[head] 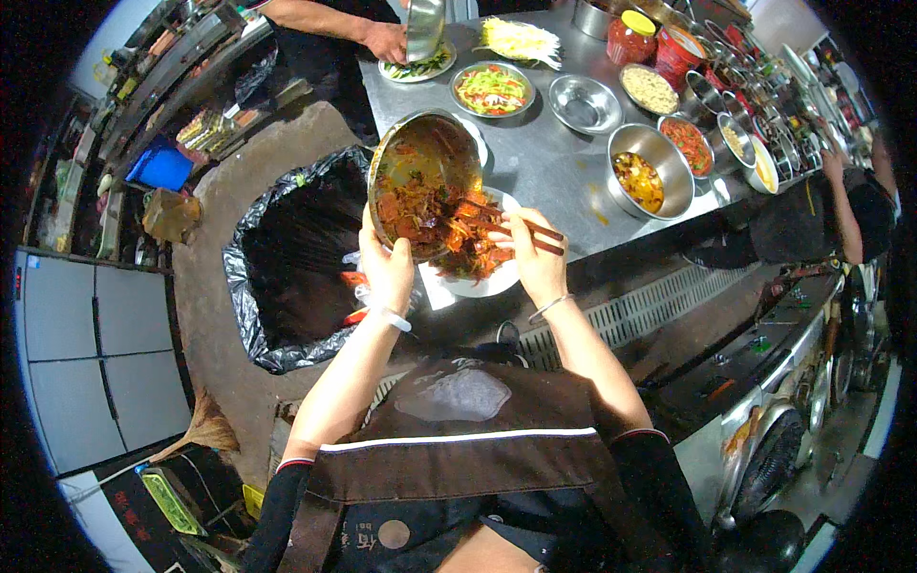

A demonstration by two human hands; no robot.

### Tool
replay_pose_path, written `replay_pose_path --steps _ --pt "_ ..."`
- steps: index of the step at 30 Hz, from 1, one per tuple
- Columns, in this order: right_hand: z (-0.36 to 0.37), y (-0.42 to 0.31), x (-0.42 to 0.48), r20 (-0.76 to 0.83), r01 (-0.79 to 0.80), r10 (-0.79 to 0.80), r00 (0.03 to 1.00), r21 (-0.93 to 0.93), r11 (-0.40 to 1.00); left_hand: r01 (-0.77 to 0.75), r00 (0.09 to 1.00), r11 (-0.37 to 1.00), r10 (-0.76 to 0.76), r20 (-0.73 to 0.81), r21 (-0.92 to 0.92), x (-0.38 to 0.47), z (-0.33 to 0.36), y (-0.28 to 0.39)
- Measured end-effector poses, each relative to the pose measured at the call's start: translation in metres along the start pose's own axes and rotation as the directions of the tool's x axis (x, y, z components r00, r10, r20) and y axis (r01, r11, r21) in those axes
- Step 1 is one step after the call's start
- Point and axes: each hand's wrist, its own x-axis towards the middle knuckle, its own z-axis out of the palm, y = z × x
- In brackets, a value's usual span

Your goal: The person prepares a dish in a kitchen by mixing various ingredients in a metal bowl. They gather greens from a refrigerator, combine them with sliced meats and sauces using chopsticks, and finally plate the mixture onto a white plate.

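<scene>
My left hand (387, 266) grips the rim of a stainless steel bowl (423, 140), which is tilted over a white plate (494, 286). Inside the bowl is a reddish, sauced mix of food (412, 208), with sauce smeared up the wall. My right hand (537, 251) holds a pair of brown chopsticks (548, 240), their tips in the food at the bowl's lower lip. A heap of the same red food (469, 261) lies on the plate, partly hidden by the bowl. Part of another white plate (478, 140) shows behind the bowl.
A steel table (516, 161) carries a bowl of shredded vegetables (492, 91), a metal bowl (586, 105) and a deep bowl with oily sauce (648, 172). A bin lined with black plastic (301, 236) stands at left. Another person's hand (387, 43) works at a plate (423, 66).
</scene>
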Motion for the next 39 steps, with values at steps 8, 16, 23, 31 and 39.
replay_pose_path --steps 8,16,23,31,39 --pt "-0.03 0.016 -0.014 0.039 0.095 -0.093 0.995 -0.061 0.994 -0.093 0.99 0.973 0.114 -0.086 0.213 -0.002 -0.003 -0.01" --pt "-0.021 -0.034 -0.017 0.012 0.145 -0.147 0.989 0.091 0.985 0.234 0.965 0.952 -0.253 -0.072 -0.197 0.003 -0.025 0.013" --pt "0.045 -0.052 0.019 0.155 0.498 -0.492 0.857 -0.003 0.867 0.367 0.93 0.903 -0.364 0.057 -0.225 -0.009 -0.019 0.034" --pt "0.024 -0.028 -0.008 0.112 0.527 -0.516 0.85 -0.15 0.836 0.448 0.894 0.834 -0.414 0.172 -0.323 0.003 -0.046 0.0" --pt "0.046 -0.03 -0.005 0.103 0.284 -0.296 0.95 0.119 0.951 0.482 0.875 0.839 -0.449 0.18 -0.253 -0.001 -0.023 0.034"
